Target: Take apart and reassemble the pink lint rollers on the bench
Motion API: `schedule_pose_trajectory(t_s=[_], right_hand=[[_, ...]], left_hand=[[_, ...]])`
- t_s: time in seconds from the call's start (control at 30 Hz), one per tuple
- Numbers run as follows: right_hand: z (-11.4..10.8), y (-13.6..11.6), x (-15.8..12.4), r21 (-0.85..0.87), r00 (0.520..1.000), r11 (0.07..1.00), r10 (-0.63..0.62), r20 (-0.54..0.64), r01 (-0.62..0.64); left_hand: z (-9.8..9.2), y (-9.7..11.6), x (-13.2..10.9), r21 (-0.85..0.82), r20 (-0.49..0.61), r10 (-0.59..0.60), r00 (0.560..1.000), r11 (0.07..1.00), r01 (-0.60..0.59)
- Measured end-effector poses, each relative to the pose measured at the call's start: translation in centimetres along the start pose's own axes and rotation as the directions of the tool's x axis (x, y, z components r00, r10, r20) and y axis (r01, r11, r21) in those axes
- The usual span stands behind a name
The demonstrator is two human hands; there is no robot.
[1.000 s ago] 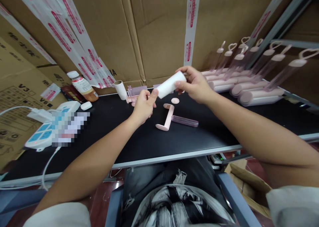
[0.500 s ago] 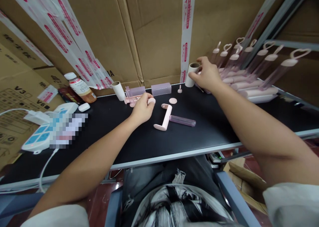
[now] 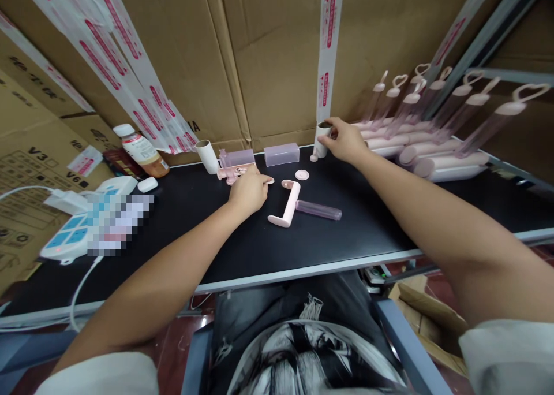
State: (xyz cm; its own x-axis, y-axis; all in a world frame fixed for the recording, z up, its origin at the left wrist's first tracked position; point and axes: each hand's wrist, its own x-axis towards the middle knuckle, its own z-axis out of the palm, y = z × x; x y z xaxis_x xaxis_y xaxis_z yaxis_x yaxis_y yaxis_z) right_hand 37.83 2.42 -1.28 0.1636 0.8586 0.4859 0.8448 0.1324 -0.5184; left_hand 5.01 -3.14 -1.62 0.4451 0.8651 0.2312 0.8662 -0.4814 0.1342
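Observation:
My right hand [image 3: 346, 142] is closed around a white tube [image 3: 321, 144] that stands upright near the cardboard. A small pink loop-topped piece [image 3: 314, 157] sits against the tube's lower left side. With its fingers closed, my left hand [image 3: 248, 193] is at the edge of a pale pink disc [image 3: 270, 181], mostly covered by the fingertips. Beyond that hand lie pink plastic parts [image 3: 228, 174]. A second pink disc [image 3: 302, 175] rests between the hands. Nearer me are a pink U-shaped bracket [image 3: 291, 204] and a clear purple tube [image 3: 319, 210].
Another white tube [image 3: 206, 156] and purple translucent boxes [image 3: 281, 155] stand along the back. Several pink pieces with heart-topped tubes [image 3: 450, 152] fill the right side. At left are a bottle [image 3: 141, 151], a white cap [image 3: 148, 185] and a power strip [image 3: 86, 222].
My right hand has moved the white tube left, beside the small loop-topped piece. My left hand has turned and lowered slightly, so less of its disc shows.

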Motion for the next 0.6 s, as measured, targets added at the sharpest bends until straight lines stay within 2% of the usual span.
schedule_pose_trajectory(t_s=[0.23, 0.33, 0.5, 0.6], right_hand=[[-1.0, -1.8, -1.1, -0.023, 0.995, 0.998, -0.051, 0.091, 0.054], [-0.8, -2.2, -1.3, -0.006, 0.991, 0.997, -0.082, 0.103, 0.083], [-0.2, -2.4, -1.2, -0.019, 0.997, 0.999, -0.038, 0.065, 0.039], [-0.1, -2.2, -1.1, -0.052, 0.993, 0.997, -0.058, 0.099, 0.063]], left_hand=[[0.2, -0.5, 0.3, -0.027, 0.092, 0.076, 0.993, 0.997, -0.074], [0.2, -0.5, 0.3, -0.038, 0.1, 0.104, 0.99, 0.994, -0.101], [0.4, -0.4, 0.4, -0.061, 0.098, 0.146, 0.984, 0.988, -0.141], [0.6, -0.7, 0.7, -0.108, 0.078, 0.177, 0.981, 0.98, -0.168]])
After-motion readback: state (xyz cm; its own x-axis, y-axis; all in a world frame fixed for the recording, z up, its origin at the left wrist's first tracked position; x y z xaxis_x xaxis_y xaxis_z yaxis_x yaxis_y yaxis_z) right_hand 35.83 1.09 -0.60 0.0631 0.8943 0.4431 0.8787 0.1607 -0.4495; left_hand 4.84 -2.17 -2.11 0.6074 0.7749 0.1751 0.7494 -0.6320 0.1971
